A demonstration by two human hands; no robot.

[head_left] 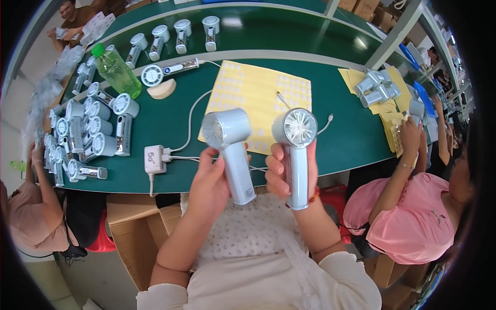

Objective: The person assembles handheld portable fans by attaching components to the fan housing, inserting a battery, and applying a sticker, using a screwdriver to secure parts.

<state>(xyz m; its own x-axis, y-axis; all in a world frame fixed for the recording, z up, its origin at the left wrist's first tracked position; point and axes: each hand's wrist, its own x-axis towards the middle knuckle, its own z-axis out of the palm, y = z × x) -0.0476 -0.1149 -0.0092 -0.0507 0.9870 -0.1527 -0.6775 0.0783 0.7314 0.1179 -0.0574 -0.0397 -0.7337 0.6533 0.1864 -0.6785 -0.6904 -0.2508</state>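
Observation:
Two pale blue handheld fans are held up side by side over the near edge of the green table. My left hand (209, 178) wraps round the handle of the left fan (238, 170), whose round head is turned to the left. In my right hand (279, 173) is the right fan (298, 173), its silvery blades facing me. Behind them lies a yellow sheet (258, 85) with rows of small pale stickers. A white charger block (155, 159) with cables plugged in sits left of my left hand. One loose cable end (329, 120) lies right of the right fan.
Many similar fans (98, 126) crowd the table's left side, beside a green bottle (114, 70). Several more stand on the shelf (284, 31). One fan (170, 70) lies plugged into a cable. Co-workers sit left and right; the right one, in a pink top (408, 217), handles a fan.

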